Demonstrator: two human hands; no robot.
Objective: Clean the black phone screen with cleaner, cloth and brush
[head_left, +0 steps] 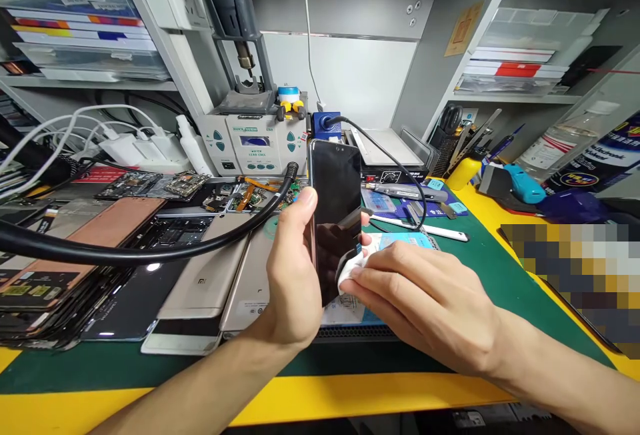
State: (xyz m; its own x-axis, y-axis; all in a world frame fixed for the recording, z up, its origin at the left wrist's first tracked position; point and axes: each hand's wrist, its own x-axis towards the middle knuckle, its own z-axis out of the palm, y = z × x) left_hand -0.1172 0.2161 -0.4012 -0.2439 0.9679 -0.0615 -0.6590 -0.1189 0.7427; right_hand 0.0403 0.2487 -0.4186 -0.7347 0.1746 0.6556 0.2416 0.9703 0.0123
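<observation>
My left hand (295, 275) grips a dark-screened smartphone (336, 188) upright in the middle of the view, thumb along its left edge and fingertips showing at its right edge. Pinched in the fingers of my right hand (425, 295) is a small white wipe (351, 269), which lies against the lower right part of the screen. The phone's glass is black and reflects the wipe and fingers. Its back is hidden from me.
Several phones and phone parts (200, 268) lie to the left, crossed by a thick black hose (150, 248) from the hot-air station (260, 145). A white pen-like tool (440, 229) rests on the green mat (520, 301). Bottles (565, 138) stand at the right.
</observation>
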